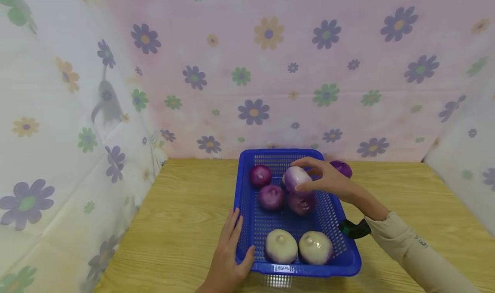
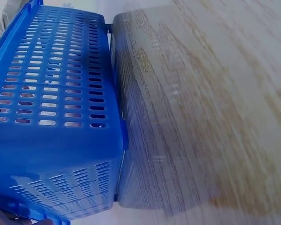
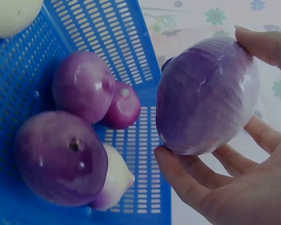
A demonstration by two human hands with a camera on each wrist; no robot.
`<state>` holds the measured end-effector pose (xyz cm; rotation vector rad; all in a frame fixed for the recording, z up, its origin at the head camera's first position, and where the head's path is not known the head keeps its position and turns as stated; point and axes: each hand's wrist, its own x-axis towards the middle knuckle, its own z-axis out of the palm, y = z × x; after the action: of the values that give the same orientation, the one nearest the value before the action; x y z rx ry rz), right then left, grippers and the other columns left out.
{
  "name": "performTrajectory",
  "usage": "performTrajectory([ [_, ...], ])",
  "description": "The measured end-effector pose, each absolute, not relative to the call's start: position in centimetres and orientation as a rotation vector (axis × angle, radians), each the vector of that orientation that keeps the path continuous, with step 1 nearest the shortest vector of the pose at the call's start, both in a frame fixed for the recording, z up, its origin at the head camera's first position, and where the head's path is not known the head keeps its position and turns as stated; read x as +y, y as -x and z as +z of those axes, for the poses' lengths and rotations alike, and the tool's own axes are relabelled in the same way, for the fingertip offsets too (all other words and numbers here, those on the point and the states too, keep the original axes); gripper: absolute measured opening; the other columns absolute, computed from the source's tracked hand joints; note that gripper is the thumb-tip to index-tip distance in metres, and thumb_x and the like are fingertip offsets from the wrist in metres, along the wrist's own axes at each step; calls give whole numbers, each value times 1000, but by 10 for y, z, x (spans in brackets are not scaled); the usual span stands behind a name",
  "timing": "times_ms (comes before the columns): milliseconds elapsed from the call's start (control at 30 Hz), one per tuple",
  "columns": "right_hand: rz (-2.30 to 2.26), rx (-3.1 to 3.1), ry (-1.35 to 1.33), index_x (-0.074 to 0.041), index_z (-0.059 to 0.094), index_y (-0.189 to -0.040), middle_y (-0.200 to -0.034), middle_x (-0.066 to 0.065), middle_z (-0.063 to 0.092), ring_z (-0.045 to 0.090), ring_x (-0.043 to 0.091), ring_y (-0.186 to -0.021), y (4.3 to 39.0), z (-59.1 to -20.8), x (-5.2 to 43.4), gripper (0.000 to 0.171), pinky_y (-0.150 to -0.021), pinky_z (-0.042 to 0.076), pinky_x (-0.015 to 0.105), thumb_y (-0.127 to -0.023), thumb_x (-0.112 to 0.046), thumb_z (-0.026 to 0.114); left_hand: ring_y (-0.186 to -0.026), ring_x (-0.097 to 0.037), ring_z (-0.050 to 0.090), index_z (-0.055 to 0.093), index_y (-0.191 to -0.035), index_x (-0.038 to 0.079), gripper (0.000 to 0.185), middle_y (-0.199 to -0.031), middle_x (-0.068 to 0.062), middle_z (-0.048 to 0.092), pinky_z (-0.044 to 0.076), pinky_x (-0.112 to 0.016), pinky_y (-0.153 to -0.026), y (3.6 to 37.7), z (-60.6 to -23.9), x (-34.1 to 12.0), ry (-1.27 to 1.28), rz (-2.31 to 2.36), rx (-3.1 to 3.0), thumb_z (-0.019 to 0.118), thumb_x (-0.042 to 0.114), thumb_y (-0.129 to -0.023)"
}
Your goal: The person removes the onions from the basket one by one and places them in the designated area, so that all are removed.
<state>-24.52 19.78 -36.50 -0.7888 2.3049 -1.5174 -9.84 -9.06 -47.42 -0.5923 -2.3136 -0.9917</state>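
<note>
My right hand (image 1: 328,180) holds a purple-and-white onion (image 3: 206,96) between thumb and fingers, raised over the far right part of a blue plastic basket (image 1: 240,172). Below it in the basket lie a glossy purple onion (image 1: 302,204) and a pale onion (image 3: 116,180), partly hidden. Two more purple onions, one (image 1: 272,197) in front of the other (image 1: 261,175), sit to their left. Two whitish onions (image 1: 281,246) (image 1: 316,248) lie at the near end. My left hand (image 1: 228,254) rests on the basket's near left corner, fingers extended along the side, thumb by the front rim.
Another purple onion (image 1: 341,168) lies outside the basket on the right, partly behind my right hand. The basket stands on a wood-grain table (image 1: 181,224). Flower-patterned cloth (image 1: 216,91) hangs behind and at both sides.
</note>
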Motion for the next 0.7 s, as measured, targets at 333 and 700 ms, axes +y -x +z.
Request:
performTrajectory([
  [333,-1520,2396,712,-13,51,-133,-136,8,43,52,35,-108,250,-366,222,55,-81,48,43,-83,-18,72,-136,-39,29,41,-138,-8,69,-148,-20,32,15,-22,-111,100,-475,-90,603,-988,-2303,66,16,-78],
  [700,-1516,2415,675,-11,49,-134,-127,15,48,55,32,-103,254,-360,243,53,-74,52,40,-85,-16,69,-135,-39,29,41,-136,-10,69,-147,-22,32,15,-22,-111,99,-474,-92,607,-979,-2288,66,15,-76],
])
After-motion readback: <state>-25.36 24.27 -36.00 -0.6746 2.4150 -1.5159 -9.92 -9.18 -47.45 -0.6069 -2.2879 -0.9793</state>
